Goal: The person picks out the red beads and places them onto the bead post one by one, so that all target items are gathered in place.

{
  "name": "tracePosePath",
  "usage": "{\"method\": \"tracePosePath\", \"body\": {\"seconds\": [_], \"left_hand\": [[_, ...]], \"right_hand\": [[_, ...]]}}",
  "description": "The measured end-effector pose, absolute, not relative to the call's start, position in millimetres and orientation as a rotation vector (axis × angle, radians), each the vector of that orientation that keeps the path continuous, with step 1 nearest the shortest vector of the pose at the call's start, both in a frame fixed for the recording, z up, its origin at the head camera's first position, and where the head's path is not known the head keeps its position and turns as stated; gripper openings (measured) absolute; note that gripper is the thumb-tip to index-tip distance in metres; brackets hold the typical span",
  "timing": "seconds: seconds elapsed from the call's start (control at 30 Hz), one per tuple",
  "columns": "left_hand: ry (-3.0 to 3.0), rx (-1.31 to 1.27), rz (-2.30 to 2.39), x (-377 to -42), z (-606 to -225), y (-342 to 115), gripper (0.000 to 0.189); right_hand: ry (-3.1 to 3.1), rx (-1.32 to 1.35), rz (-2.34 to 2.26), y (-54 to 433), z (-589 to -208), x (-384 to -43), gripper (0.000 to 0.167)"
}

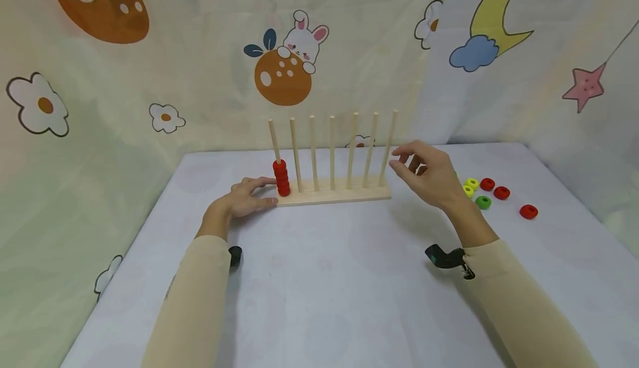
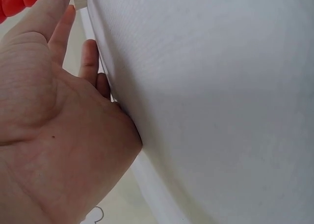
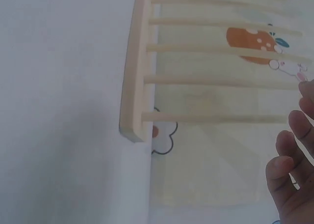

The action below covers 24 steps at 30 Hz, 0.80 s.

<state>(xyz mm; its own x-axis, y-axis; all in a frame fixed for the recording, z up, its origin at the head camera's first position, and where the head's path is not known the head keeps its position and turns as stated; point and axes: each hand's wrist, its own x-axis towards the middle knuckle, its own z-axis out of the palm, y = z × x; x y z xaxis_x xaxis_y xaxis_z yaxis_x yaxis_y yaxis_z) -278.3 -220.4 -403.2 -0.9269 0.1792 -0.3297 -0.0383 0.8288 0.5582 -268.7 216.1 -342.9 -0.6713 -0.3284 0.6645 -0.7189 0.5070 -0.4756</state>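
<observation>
A pale wooden rack [image 1: 334, 195] with several upright rods stands toward the back of the table. Red beads [image 1: 282, 178] are stacked on its leftmost rod. My left hand [image 1: 243, 197] touches the rack's left end, thumb by the front corner and index finger stretched toward the beads. In the left wrist view, the other fingers [image 2: 89, 62] extend beside the table surface. My right hand [image 1: 426, 171] is raised just right of the rightmost rod [image 1: 389, 147], fingers loosely bent, no bead between them. The right wrist view shows its fingertips [image 3: 279, 166] near the rod ends.
Loose beads lie on the table [image 1: 319, 290] beyond the right hand: red beads [image 1: 501, 192], yellow beads [image 1: 471, 183] and a green bead [image 1: 483, 202], another green one mostly hidden by the hand. A printed cloth [image 1: 214, 79] hangs behind the table.
</observation>
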Motion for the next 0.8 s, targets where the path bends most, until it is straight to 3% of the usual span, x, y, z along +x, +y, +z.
{"method": "tracePosePath", "body": {"seconds": [0.8], "left_hand": [[2.64,0.097,0.806,-279.2,-403.5,-222.1,0.07]], "right_hand": [[-2.374,0.56,0.945,298.4,-354.3,-250.1,0.022]]}}
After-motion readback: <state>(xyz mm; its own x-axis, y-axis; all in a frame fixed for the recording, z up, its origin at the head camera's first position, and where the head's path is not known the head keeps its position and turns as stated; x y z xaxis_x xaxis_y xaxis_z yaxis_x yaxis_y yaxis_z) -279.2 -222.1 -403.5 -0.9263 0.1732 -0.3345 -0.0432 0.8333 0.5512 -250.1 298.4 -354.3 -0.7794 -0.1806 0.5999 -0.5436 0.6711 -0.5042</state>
